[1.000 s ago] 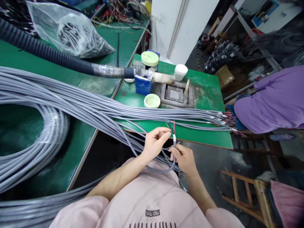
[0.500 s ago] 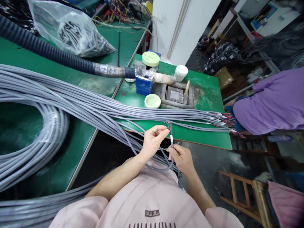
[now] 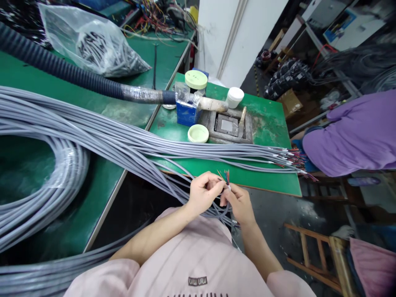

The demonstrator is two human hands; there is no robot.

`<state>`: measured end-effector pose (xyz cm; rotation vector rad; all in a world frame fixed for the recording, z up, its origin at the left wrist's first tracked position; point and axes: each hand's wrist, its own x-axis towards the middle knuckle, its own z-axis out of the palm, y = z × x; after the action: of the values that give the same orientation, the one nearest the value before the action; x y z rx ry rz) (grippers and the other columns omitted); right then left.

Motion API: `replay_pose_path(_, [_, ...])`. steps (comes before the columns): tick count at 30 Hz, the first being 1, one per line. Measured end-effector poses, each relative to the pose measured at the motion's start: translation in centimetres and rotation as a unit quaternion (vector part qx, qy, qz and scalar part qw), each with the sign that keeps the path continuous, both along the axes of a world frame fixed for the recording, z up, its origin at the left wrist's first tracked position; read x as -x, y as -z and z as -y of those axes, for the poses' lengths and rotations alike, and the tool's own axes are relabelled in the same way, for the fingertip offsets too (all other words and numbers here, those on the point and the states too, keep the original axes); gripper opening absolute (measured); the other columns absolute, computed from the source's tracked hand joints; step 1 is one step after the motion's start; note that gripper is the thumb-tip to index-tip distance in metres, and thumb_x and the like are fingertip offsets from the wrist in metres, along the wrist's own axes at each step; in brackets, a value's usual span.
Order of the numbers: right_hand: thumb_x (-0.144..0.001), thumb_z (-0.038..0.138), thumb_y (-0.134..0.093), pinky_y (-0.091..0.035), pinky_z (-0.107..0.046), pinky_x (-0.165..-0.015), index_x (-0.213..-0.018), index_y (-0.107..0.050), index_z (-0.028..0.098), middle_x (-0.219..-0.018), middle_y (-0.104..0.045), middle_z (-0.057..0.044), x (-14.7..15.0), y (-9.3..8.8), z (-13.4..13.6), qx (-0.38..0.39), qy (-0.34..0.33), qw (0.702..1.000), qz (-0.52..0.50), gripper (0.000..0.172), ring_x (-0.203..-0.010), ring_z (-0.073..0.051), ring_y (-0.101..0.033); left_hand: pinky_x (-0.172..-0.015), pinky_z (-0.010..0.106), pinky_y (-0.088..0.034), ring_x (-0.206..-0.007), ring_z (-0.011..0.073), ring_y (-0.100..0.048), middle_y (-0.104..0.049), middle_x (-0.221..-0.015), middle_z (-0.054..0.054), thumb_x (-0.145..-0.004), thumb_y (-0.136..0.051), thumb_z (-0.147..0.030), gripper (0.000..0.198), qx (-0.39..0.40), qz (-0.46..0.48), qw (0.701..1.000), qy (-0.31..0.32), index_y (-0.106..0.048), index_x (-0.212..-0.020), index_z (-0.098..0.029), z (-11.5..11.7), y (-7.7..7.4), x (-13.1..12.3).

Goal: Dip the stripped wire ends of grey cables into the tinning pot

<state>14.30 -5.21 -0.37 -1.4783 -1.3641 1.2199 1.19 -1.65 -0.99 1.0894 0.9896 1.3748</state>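
Note:
A grey cable (image 3: 228, 209) ends in a fan of thin coloured wires (image 3: 227, 176) that point up, away from my body. My right hand (image 3: 239, 203) is closed around the cable close to its white-wrapped end. At the base of the wires, the thumb and fingers of my left hand (image 3: 206, 190) pinch some of them. Both hands almost touch, and the fingers hide part of the cable's end. Just beyond them, a bundle of grey cables (image 3: 198, 152) lies across the green table (image 3: 266, 181), its stripped ends (image 3: 298, 159) at the right.
Behind the bundle stand a solder pot (image 3: 229, 126), a pale green dish (image 3: 198, 134), a white tub (image 3: 235, 97) and a blue box (image 3: 187, 113) under a black hose (image 3: 93, 84). Coiled cables (image 3: 71, 173) lie left. A person in purple (image 3: 355, 132) is at the right.
My hands have come together at the cable's end, the right one moving up along it. The wires sit lower and closer to my body, and the wires have spread apart.

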Motion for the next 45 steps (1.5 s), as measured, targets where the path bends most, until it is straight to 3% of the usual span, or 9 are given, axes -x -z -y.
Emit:
replay_pose_path(6, [-0.087,0.045,-0.055,-0.039,-0.025,-0.051,-0.051,-0.055,0.019,-0.044,-0.052,0.001,0.5,0.0,-1.3,-0.028,0.031,0.996,-0.08,0.044,-0.045,-0.011,-0.046,-0.049,0.021,-0.037,-0.048,0.0068,-0.042,-0.049,-0.052,-0.004,-0.073,-0.071,-0.027,0.011,-0.036,-0.011,0.999,-0.002,-0.067,-0.068,-0.018,0.5,0.3,-0.1])
replay_pose_path(12, [-0.081,0.035,-0.066,-0.042,-0.025,-0.053,-0.056,-0.065,0.019,-0.056,-0.056,0.001,1.2,-0.2,-1.9,-0.098,0.085,0.986,-0.108,0.029,-0.055,-0.011,-0.051,-0.052,0.02,-0.039,-0.05,0.0063,-0.042,-0.046,-0.053,-0.005,-0.074,-0.071,-0.029,0.019,-0.009,0.04,0.999,-0.016,-0.062,-0.063,-0.017,0.3,0.2,0.1])
replay_pose_path(15, [-0.079,0.025,-0.07,-0.046,-0.026,-0.062,-0.072,-0.075,0.024,-0.07,-0.062,0.0,1.4,-0.5,-2.3,-0.157,0.096,0.979,-0.092,0.009,-0.068,-0.012,-0.057,-0.052,0.02,-0.039,-0.051,0.0065,-0.043,-0.047,-0.053,-0.005,-0.074,-0.072,-0.032,0.021,-0.002,0.06,0.998,-0.012,-0.063,-0.064,-0.016,0.2,0.0,0.4])
replay_pose_path(17, [-0.077,0.022,-0.07,-0.046,-0.027,-0.063,-0.081,-0.077,0.027,-0.074,-0.064,0.0,1.6,-0.9,-2.7,-0.189,0.102,0.974,-0.072,0.009,-0.07,-0.013,-0.058,-0.053,0.02,-0.039,-0.052,0.0066,-0.044,-0.049,-0.055,-0.004,-0.072,-0.074,-0.035,0.022,0.005,0.074,0.997,-0.01,-0.064,-0.065,-0.016,-0.1,0.0,0.6])
replay_pose_path(26, [-0.079,0.023,-0.068,-0.043,-0.027,-0.06,-0.07,-0.072,0.022,-0.067,-0.06,0.002,3.4,-3.6,-6.7,-0.27,0.045,0.961,0.046,0.01,-0.065,-0.013,-0.054,-0.045,0.018,-0.035,-0.045,0.0053,-0.04,-0.048,-0.052,-0.007,-0.072,-0.073,-0.045,0.032,0.064,0.156,0.986,0.002,-0.057,-0.07,-0.017,-2.2,0.1,1.3])
replay_pose_path(28, [-0.08,0.025,-0.067,-0.043,-0.027,-0.06,-0.071,-0.07,0.021,-0.067,-0.059,0.002,3.4,-4.1,-8.4,-0.287,0.031,0.953,0.09,0.011,-0.064,-0.012,-0.053,-0.047,0.019,-0.037,-0.048,0.006,-0.043,-0.051,-0.055,-0.006,-0.073,-0.072,-0.042,0.028,0.049,0.117,0.992,-0.001,-0.059,-0.073,-0.017,-2.9,0.0,1.9])
replay_pose_path(31, [-0.08,0.026,-0.065,-0.041,-0.027,-0.061,-0.066,-0.067,0.019,-0.065,-0.057,0.002,3.2,-4.7,-12.0,-0.315,0.015,0.934,0.168,0.016,-0.061,-0.012,-0.051,-0.053,0.02,-0.039,-0.053,0.0071,-0.046,-0.055,-0.059,-0.004,-0.077,-0.069,-0.032,0.016,-0.028,-0.017,0.999,-0.032,-0.064,-0.077,-0.017,-4.1,0.3,3.4])
replay_pose_path(37, [-0.077,0.027,-0.062,-0.035,-0.028,-0.059,-0.056,-0.064,0.017,-0.06,-0.053,0.0,3.7,-4.3,-19.3,-0.267,-0.036,0.905,0.329,0.023,-0.058,-0.013,-0.049,-0.059,0.023,-0.041,-0.058,0.0101,-0.051,-0.057,-0.062,-0.002,-0.084,-0.06,-0.023,0.011,-0.143,-0.254,0.952,-0.094,-0.064,-0.075,-0.018,-5.6,2.6,5.1])
replay_pose_path(45, [-0.08,0.029,-0.058,-0.032,-0.029,-0.06,-0.067,-0.072,0.018,-0.073,-0.064,-0.004,5.1,-3.1,-22.1,-0.171,-0.102,0.845,0.496,0.022,-0.066,-0.016,-0.053,-0.062,0.025,-0.042,-0.062,0.0122,-0.056,-0.063,-0.066,-0.001,-0.086,-0.057,-0.023,0.01,-0.193,-0.36,0.909,-0.078,-0.065,-0.081,-0.019,-5.6,3.2,4.8])
